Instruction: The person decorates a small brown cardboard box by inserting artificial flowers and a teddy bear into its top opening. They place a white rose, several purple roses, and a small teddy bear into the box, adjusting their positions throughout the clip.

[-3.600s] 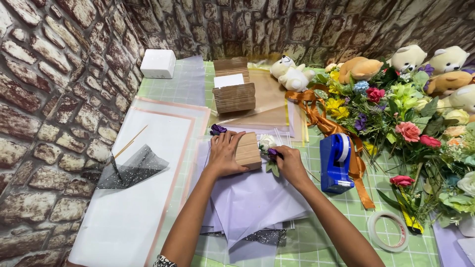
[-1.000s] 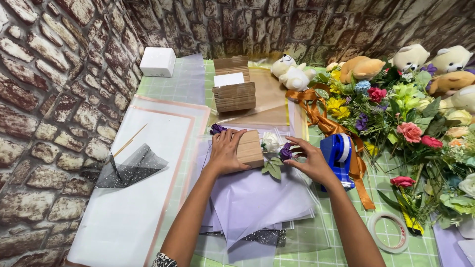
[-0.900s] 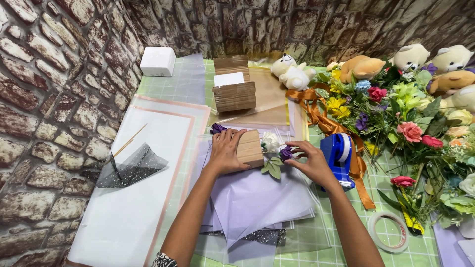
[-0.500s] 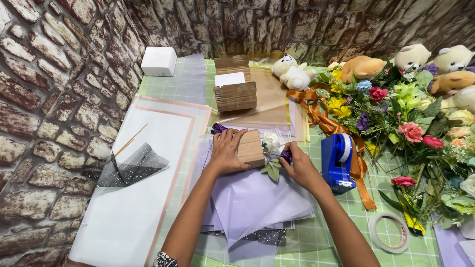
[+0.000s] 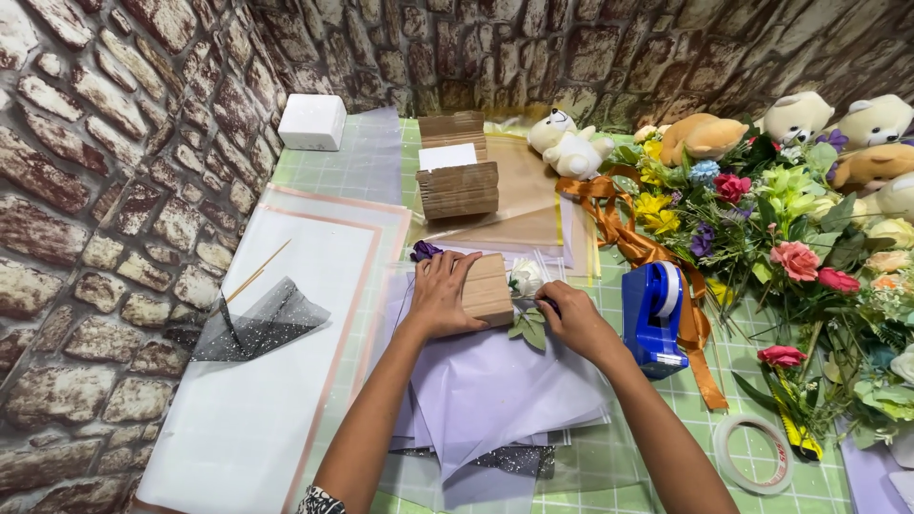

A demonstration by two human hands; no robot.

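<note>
Two hands work at a small brown block on lilac wrapping paper.
The left hand [image 5: 443,290] lies flat and spread over the brown corrugated block [image 5: 486,288], pressing it onto the lilac paper sheets [image 5: 495,390]. The right hand [image 5: 576,319], just right of the block, is curled nearly closed with fingertips pinched at the stem beneath a white rose [image 5: 525,277] and its green leaves [image 5: 528,330]. A purple flower [image 5: 424,250] peeks out beyond the left hand. Right of the right hand stands a blue tape dispenser [image 5: 654,319] on the green checked worktop [image 5: 752,371].
</note>
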